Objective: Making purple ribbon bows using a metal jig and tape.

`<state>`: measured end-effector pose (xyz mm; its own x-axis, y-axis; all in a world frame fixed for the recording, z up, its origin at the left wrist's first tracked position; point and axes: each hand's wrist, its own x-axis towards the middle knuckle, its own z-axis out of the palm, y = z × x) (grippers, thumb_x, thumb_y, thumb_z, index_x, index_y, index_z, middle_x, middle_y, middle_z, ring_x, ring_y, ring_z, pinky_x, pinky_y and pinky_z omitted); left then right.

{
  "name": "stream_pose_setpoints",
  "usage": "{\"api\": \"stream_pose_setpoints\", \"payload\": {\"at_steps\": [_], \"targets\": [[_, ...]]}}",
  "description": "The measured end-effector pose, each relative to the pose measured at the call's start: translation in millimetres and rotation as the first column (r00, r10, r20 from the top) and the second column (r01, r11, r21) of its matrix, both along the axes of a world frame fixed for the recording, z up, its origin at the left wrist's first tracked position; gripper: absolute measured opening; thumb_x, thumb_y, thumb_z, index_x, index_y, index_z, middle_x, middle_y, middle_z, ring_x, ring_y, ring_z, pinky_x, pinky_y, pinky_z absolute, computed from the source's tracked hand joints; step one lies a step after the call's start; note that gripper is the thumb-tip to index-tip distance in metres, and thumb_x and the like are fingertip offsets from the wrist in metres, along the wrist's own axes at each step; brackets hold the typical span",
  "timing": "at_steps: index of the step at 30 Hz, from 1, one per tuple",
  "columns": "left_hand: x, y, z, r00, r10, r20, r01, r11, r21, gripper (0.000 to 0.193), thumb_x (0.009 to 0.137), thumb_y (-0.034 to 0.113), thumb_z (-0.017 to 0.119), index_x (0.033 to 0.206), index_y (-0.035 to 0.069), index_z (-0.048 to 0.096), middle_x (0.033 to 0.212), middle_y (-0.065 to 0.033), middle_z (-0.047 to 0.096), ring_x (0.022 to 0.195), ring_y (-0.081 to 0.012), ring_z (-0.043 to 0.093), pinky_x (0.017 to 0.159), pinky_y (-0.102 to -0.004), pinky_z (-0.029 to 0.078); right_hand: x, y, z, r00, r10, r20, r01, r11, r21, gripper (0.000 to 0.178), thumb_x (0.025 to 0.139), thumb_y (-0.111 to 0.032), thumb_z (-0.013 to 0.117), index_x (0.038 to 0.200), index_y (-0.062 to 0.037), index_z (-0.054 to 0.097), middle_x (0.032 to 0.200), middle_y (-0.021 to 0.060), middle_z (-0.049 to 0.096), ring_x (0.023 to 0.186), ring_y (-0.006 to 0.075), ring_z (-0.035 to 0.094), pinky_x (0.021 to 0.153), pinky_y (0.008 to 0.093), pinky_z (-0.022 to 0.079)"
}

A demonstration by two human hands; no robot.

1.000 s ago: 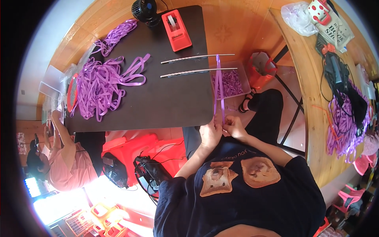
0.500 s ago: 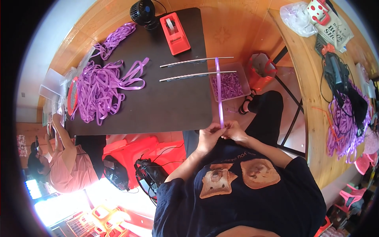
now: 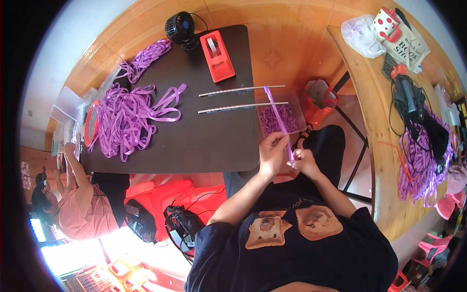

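Purple ribbon (image 3: pixel 277 113) drawn out straight

On my feed, the person's left hand (image 3: pixel 273 155) pinches the ribbon partway along, between thumb and fingers. Just beside it, between 3 and 4 o'clock, the right hand (image 3: pixel 304 164) has its fingertips closed on the near end. From there I follow the strip toward 11 o'clock: it crosses the nearer metal rod (image 3: pixel 228 108) and ends at the farther metal rod (image 3: pixel 228 91). Whether it loops there, I can't make out. Both rods lie roughly parallel on the black table (image 3: pixel 204 146), jutting past its edge.

At 12 o'clock from the hands, below the ribbon, sits a clear bin (image 3: pixel 302 113) of purple pieces (image 3: pixel 284 116); at 1 o'clock, a red container (image 3: pixel 322 113).

Farther off, I see a red tape dispenser (image 3: pixel 224 68) and a black fan (image 3: pixel 179 27) near 11 o'clock, a small ribbon bundle (image 3: pixel 146 57) at 10 and a large ribbon pile (image 3: pixel 119 119) between 9 and 10. At 3 o'clock, more purple strips (image 3: pixel 418 168) hang on a wooden table (image 3: pixel 359 80). A co-worker in pink (image 3: pixel 87 211) is between 8 and 9.
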<state>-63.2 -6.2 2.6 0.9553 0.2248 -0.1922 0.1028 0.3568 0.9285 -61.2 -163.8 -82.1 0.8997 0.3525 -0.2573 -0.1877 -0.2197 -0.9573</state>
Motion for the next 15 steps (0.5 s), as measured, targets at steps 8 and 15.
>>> {"api": "stream_pose_setpoints", "payload": {"at_steps": [8, 15], "targets": [[77.1, -27.2, 18.3, 0.974, 0.005, 0.229, 0.097, 0.897, -0.432, 0.007, 0.090, 0.006, 0.059, 0.088, 0.003, 0.064, 0.078, -0.0037, 0.064, 0.066, -0.0105, 0.058, 0.059, -0.0214, 0.045, 22.0, -69.8, 20.0, 0.835, -0.028, 0.550, 0.456, 0.595, -0.662, 0.011, 0.071, -0.010, 0.065, 0.075, -0.0042, 0.056, 0.073, 0.0174, 0.062, 0.071, 0.0382, 0.061, 0.061, 0.0488, 0.047], [49.8, -36.1, 44.6, 0.896, -0.393, 0.208, 0.443, 0.741, -0.504, 0.010, 0.091, 0.010, 0.057, 0.088, 0.001, 0.062, 0.075, -0.0050, 0.061, 0.064, -0.0111, 0.054, 0.060, -0.0225, 0.043, 19.0, -115.8, 50.0, 0.947, -0.021, 0.321, 0.292, 0.470, -0.833, 0.022, 0.070, -0.012, 0.069, 0.089, -0.0065, 0.060, 0.085, 0.0176, 0.061, 0.084, 0.0374, 0.061, 0.071, 0.0447, 0.050]]}}
